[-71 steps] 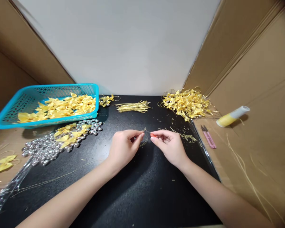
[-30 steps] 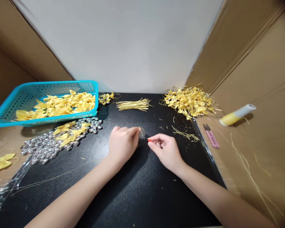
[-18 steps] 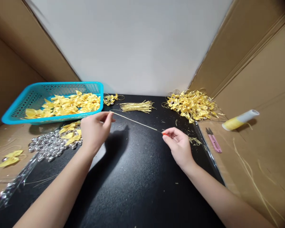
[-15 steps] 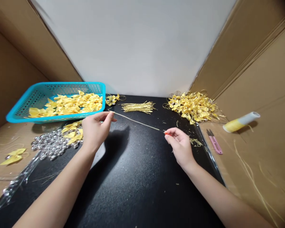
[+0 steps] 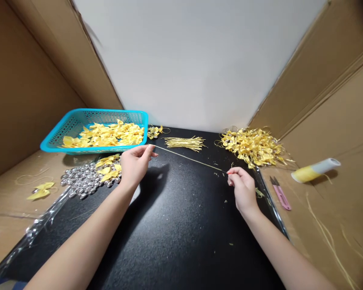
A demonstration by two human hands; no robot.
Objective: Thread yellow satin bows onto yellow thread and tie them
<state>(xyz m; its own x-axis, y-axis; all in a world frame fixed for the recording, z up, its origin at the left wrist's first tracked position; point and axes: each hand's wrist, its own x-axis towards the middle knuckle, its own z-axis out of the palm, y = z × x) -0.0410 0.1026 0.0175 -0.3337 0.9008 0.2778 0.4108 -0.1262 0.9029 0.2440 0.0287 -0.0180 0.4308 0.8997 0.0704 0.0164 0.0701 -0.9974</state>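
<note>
Yellow cord is stretched in a nearly straight line between the two hands, above the black surface, sloping down from left to right. The left hand has thumb and fingertips pinched together on its upper end; the right hand is closed in a pinch on a small red-orange piece, which a short dark section seems to join to the cord. No bow or bead shows along the held span, so this length looks to be at an early stage. Much seems already done: the heap at the far right has yellow bows and looped cord together, with silvery glints among them, and a smaller cluster beside the basket appears similar. Plenty looks left as well. Loose yellow bows cover much of the bottom of the blue basket, silver beads lie spread in front of it with a few more bows on top, and a bundle of cut lengths lies behind the held cord. Pink snips rest untouched at the right, near some cord scraps; how many pieces remain cannot be counted.
</note>
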